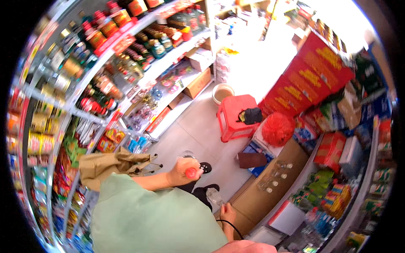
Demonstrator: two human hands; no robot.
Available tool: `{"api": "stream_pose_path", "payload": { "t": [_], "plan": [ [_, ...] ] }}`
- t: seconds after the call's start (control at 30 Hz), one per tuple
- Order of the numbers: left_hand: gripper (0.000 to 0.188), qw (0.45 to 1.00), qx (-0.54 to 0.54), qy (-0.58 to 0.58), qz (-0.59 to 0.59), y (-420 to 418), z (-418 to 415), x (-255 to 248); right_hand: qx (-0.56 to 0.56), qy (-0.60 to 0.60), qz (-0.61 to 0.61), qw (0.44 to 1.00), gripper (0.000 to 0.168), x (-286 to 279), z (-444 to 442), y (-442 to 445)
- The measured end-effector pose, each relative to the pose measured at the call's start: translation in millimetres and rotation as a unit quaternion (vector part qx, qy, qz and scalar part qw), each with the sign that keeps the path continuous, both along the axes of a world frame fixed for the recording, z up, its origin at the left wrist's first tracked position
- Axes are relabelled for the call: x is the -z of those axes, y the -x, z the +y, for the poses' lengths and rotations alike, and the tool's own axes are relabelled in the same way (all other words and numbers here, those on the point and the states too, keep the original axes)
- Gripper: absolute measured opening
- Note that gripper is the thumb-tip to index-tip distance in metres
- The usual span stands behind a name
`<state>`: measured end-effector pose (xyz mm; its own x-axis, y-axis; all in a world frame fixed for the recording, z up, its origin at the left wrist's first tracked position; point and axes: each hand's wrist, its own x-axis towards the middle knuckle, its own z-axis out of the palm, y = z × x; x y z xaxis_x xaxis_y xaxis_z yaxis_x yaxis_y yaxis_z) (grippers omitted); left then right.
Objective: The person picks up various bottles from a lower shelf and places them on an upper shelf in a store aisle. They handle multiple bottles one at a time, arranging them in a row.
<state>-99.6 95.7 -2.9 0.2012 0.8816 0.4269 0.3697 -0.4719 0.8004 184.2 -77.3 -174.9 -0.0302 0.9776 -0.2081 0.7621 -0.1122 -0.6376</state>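
Note:
My left hand (185, 172) is closed around a bottle, its red cap (190, 173) facing up towards me. Some clear glass of that bottle (189, 154) shows beyond my fingers; the rest is hidden. Lower and to the right, my right hand (228, 213) grips a clear glass bottle (214, 196) by one end, the body pointing away over my dark shoe. Beside it, on a brown cardboard surface (243, 197), are several small clear bottles with pale caps (274, 182).
Shelves of bottles (148, 57) line the left. Ahead are a red plastic stool (235, 107) bearing a black cap (250, 116), and a bucket (222, 93). A khaki cloth garment or bag (110, 164) lies by my left arm. Packed goods (335, 196) crowd the right.

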Motion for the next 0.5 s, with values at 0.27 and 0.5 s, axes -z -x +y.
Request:
{"api": "stream_pose_path", "payload": {
  "t": [0.27,0.5],
  "plan": [
    [0.018,0.955,-0.268,-0.001,-0.129,78,-76,-65,-0.251,-0.156,-0.039,0.955,0.016,-155,145,35],
    [0.021,0.884,-0.424,0.001,-0.196,134,-99,-52,-0.195,-0.199,0.029,0.960,0.015,-245,232,91]
  ]
}}
